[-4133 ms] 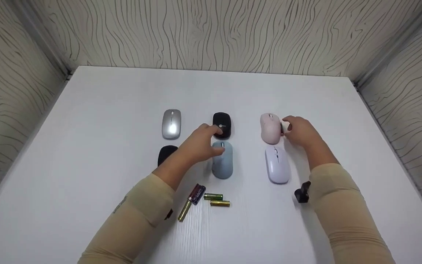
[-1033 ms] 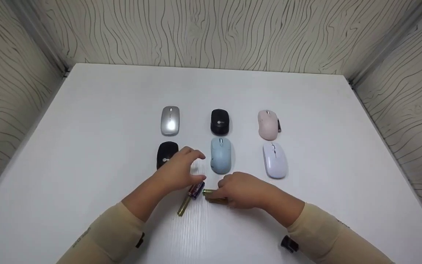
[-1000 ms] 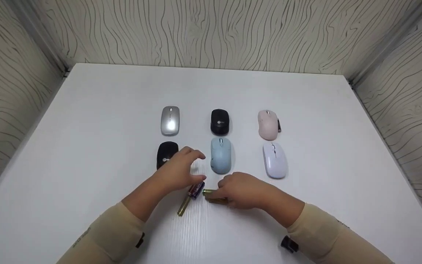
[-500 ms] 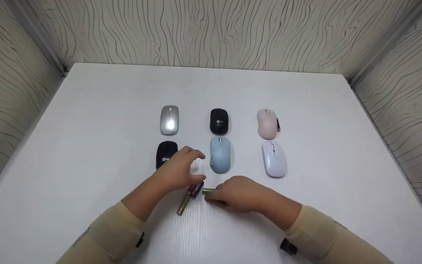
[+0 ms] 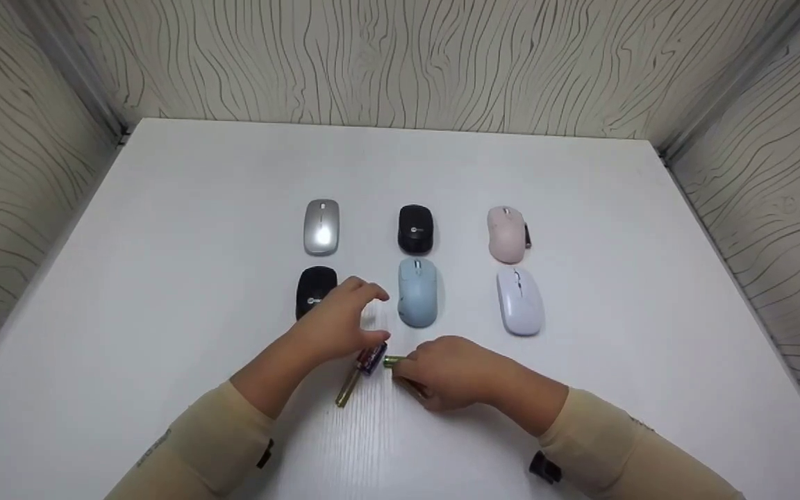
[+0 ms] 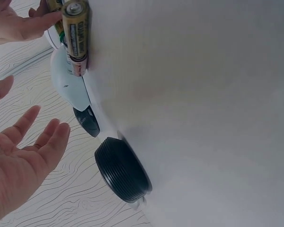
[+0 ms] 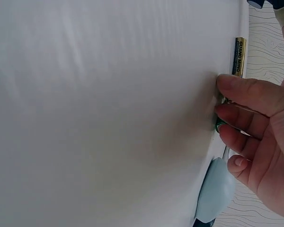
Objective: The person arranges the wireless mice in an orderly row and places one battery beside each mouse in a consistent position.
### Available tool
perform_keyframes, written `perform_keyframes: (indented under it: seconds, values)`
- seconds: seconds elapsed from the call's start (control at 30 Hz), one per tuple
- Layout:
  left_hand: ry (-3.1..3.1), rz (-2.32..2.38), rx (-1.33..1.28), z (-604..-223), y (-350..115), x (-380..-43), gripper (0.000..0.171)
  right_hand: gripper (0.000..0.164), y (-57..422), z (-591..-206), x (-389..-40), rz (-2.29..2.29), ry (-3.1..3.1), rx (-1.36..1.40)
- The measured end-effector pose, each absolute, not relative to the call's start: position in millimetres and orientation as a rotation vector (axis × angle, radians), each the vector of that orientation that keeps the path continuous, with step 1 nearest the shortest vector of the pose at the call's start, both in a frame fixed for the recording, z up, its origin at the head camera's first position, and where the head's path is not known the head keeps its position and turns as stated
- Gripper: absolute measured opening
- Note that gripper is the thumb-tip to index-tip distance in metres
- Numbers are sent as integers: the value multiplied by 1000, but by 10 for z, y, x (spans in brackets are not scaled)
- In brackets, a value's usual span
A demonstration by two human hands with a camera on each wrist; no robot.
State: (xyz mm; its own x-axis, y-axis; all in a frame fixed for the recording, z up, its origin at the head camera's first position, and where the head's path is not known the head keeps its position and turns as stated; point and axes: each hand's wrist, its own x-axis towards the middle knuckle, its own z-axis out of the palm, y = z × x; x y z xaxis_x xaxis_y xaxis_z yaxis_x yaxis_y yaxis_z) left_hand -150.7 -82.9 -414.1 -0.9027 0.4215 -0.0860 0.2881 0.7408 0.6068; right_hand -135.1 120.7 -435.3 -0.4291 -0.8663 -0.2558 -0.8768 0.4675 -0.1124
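Observation:
My left hand (image 5: 337, 323), thumb and fingers spread apart with nothing between them, hovers over the near end of a black mouse (image 5: 314, 285). Below its thumb lie red-and-purple batteries (image 5: 372, 359) and a gold battery (image 5: 346, 390) set end to end with them. My right hand (image 5: 452, 375) is low over the table, its thumb and fingertips pinching a small battery (image 7: 225, 100) mostly hidden by the fingers. A green battery (image 5: 392, 361) pokes out beside those fingertips. Just beyond the batteries sits a light blue mouse (image 5: 418, 295).
Farther back on the white table (image 5: 615, 229) stand a silver mouse (image 5: 321, 229), another black mouse (image 5: 415, 229) and a pink mouse (image 5: 506, 236) with a small dark item (image 5: 528, 236) against its right side. A lilac mouse (image 5: 520, 302) lies in front of the pink one.
Both hands have come down from the mice toward the batteries since the earliest frame. During the last second the right hand has shifted slightly nearer the body; the left hand has stayed still.

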Motion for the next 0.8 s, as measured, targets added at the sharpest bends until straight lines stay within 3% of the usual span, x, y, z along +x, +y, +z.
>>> perform_keyframes:
  seconds: [0.3,0.8]
  values:
    - [2725,885,543,-4103,-825,-1502,48,38,1274,-4282,-1400,-72,2456,-1449]
    - [2731,893,560,-4113,-825,-1518,48,41,1337,-4194,-1488,-213,2686,-1356]
